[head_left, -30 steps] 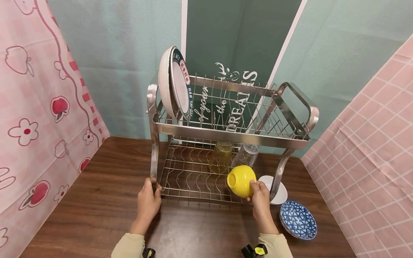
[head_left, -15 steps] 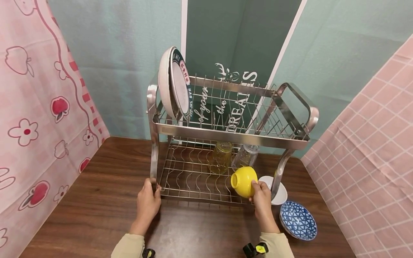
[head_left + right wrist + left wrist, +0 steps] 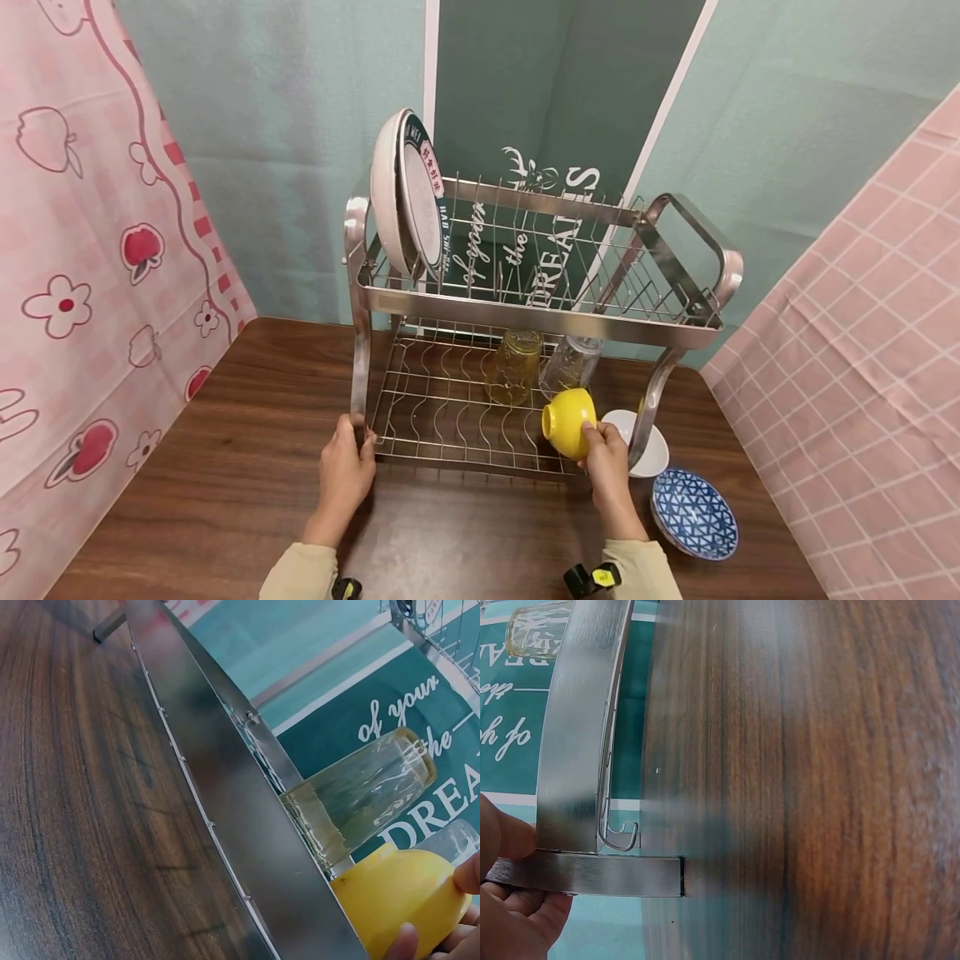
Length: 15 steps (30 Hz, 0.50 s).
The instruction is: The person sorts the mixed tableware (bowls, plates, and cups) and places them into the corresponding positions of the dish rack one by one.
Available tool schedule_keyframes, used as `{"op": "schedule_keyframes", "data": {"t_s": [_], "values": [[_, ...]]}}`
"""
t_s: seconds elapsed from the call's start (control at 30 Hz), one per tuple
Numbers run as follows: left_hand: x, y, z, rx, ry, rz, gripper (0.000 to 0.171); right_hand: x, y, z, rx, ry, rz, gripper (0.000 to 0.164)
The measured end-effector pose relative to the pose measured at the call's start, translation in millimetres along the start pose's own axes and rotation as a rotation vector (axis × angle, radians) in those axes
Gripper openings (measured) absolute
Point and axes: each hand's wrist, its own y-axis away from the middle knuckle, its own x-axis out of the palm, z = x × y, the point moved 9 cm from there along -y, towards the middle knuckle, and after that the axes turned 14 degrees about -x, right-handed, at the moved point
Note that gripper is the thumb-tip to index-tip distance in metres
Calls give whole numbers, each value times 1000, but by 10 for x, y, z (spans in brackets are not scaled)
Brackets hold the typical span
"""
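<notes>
In the head view my right hand [image 3: 609,471] pinches the rim of a yellow bowl [image 3: 572,423], tipped on its side with its foot to the left. The bowl is at the front right of the dish rack's [image 3: 536,315] lower tier; the right wrist view shows the yellow bowl [image 3: 401,896] just behind the front rail. Lower left, my left hand [image 3: 347,467] grips the rack's front left leg, thumb on one side and fingers on the other in the left wrist view. Behind the bowl, an amber glass [image 3: 514,367] and a clear glass [image 3: 572,365] stand upside down.
Two dishes, a white bowl [image 3: 393,192] and a rimmed plate [image 3: 423,200], stand on edge at the upper tier's left. A white bowl [image 3: 651,450] and a blue patterned bowl [image 3: 693,512] lie on the wooden table [image 3: 225,467] to the right. Curtains surround the table.
My right hand has shifted the yellow bowl slightly right and turned it further onto its side. My left hand keeps its grip on the rack leg.
</notes>
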Motion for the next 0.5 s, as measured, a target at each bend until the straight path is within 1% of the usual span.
{"op": "schedule_keyframes", "data": {"t_s": [0.23, 0.5], "values": [[-8, -3, -3, 13, 3, -15, 32, 26, 5, -4, -13, -7, 3, 24], [-6, -1, -10, 18, 3, -8, 31, 42, 10, 7, -22, 4, 15, 25]]}}
